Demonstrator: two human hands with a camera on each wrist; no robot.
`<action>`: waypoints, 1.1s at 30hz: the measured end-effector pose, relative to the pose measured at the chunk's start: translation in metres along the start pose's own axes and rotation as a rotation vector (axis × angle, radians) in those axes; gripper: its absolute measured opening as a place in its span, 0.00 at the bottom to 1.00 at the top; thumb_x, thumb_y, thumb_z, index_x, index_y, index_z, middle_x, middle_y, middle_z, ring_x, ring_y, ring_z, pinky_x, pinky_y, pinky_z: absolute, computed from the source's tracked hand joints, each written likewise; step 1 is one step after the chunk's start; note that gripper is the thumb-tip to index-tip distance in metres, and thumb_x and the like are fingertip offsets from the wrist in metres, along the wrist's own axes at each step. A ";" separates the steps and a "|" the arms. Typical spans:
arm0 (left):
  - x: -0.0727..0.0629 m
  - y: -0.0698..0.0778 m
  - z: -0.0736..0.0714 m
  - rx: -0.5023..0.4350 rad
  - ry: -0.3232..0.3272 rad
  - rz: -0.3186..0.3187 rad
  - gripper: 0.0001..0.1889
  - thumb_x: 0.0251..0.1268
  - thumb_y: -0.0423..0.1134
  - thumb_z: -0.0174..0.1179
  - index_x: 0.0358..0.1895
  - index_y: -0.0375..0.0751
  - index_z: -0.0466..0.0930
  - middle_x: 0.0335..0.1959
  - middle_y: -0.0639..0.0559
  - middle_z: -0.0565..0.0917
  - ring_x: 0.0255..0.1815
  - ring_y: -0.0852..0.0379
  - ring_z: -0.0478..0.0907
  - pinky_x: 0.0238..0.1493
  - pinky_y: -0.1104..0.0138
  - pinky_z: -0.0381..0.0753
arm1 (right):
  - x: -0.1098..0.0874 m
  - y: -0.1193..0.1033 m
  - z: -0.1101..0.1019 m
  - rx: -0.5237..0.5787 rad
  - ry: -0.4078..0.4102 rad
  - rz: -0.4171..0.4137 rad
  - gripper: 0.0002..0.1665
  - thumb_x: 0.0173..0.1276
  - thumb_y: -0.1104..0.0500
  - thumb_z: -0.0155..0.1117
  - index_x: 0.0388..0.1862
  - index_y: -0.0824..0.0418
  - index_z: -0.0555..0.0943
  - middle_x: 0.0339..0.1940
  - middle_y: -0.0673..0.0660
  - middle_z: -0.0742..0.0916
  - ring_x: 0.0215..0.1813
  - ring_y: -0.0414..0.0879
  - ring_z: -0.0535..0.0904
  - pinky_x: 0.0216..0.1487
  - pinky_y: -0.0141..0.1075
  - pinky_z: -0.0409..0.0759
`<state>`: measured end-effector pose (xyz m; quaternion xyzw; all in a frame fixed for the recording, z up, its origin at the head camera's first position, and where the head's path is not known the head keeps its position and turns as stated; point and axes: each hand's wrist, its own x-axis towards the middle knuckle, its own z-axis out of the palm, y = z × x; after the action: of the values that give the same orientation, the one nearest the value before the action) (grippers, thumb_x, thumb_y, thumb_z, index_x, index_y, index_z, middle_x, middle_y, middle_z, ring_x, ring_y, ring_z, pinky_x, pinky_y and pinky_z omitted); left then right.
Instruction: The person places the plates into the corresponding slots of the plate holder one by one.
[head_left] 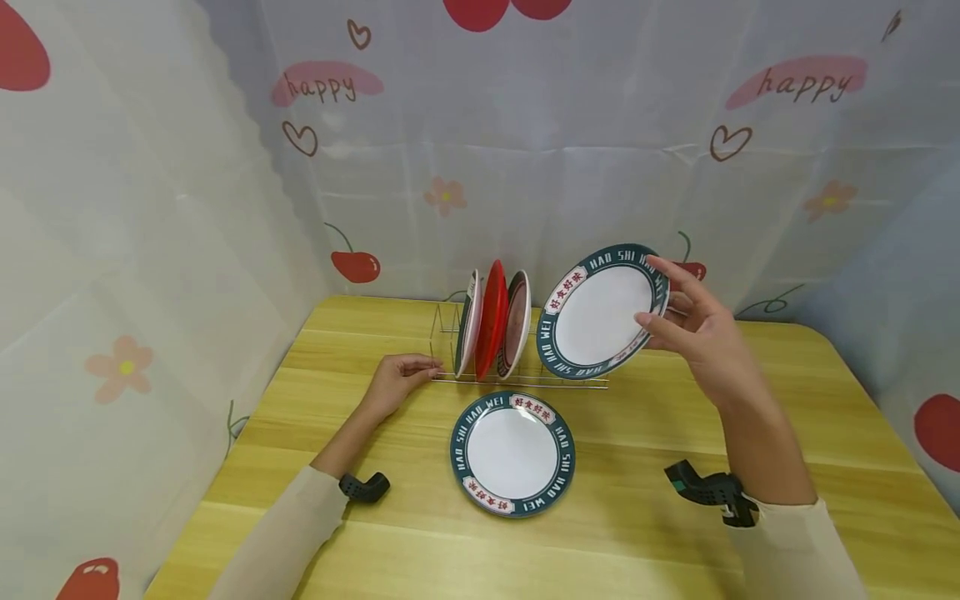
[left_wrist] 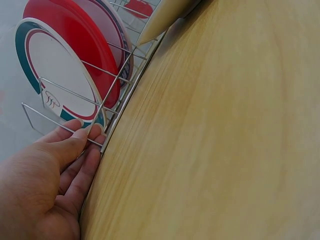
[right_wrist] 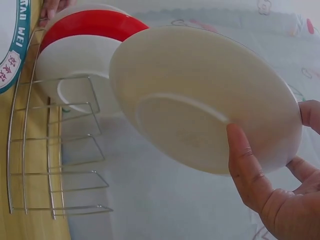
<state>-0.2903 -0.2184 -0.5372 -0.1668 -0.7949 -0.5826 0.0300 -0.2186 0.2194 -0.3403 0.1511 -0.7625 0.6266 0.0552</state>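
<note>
My right hand (head_left: 697,329) grips the right edge of a white plate with a lettered dark green rim (head_left: 600,317). It holds the plate tilted, above the right part of a wire dish rack (head_left: 577,386). The plate's pale underside (right_wrist: 190,100) faces the right wrist camera. At the rack's front left corner, my left hand (head_left: 399,383) pinches the wire between thumb and fingers. Upright in the rack's left part stand a green-and-white plate (left_wrist: 60,70), a red plate (head_left: 491,321) and a plate with a patterned rim (head_left: 517,325).
A matching green-rimmed plate (head_left: 513,454) lies face up on the wooden table (head_left: 622,533), in front of the rack. Behind the table hangs a printed cloth (head_left: 525,192), with another cloth side at the left.
</note>
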 end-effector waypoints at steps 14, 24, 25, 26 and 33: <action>-0.002 0.001 -0.002 -0.011 -0.012 0.015 0.09 0.68 0.31 0.66 0.48 0.34 0.89 0.45 0.42 0.90 0.47 0.50 0.88 0.48 0.67 0.87 | 0.030 -0.007 0.023 -0.121 -0.117 0.023 0.42 0.70 0.60 0.71 0.78 0.39 0.66 0.46 0.64 0.78 0.43 0.51 0.85 0.43 0.40 0.89; -0.002 0.001 -0.002 -0.015 -0.015 0.015 0.10 0.67 0.30 0.66 0.49 0.33 0.88 0.46 0.42 0.89 0.47 0.51 0.88 0.48 0.67 0.87 | 0.046 -0.006 0.033 -0.222 -0.202 0.009 0.44 0.70 0.60 0.70 0.81 0.45 0.63 0.49 0.68 0.79 0.46 0.57 0.82 0.41 0.39 0.89; -0.002 0.001 -0.002 -0.015 -0.014 0.013 0.09 0.67 0.30 0.66 0.48 0.34 0.89 0.46 0.42 0.89 0.47 0.51 0.88 0.48 0.67 0.87 | 0.047 -0.005 0.035 -0.230 -0.206 0.013 0.44 0.70 0.60 0.70 0.81 0.45 0.63 0.49 0.68 0.79 0.46 0.58 0.82 0.41 0.38 0.89; -0.002 0.001 -0.002 -0.016 -0.012 0.015 0.09 0.67 0.30 0.66 0.48 0.34 0.89 0.46 0.42 0.89 0.47 0.51 0.88 0.48 0.67 0.87 | 0.049 -0.004 0.036 -0.237 -0.210 0.016 0.44 0.70 0.59 0.71 0.81 0.45 0.63 0.49 0.68 0.79 0.46 0.58 0.82 0.42 0.39 0.89; -0.002 0.002 -0.002 -0.008 -0.008 0.026 0.09 0.67 0.31 0.67 0.48 0.35 0.89 0.46 0.43 0.89 0.47 0.50 0.88 0.48 0.68 0.87 | 0.058 0.000 0.048 -0.240 -0.247 0.026 0.45 0.69 0.58 0.72 0.81 0.45 0.62 0.47 0.68 0.78 0.47 0.59 0.82 0.41 0.44 0.90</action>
<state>-0.2883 -0.2198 -0.5354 -0.1795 -0.7903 -0.5848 0.0340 -0.2687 0.1639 -0.3343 0.2093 -0.8348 0.5083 -0.0296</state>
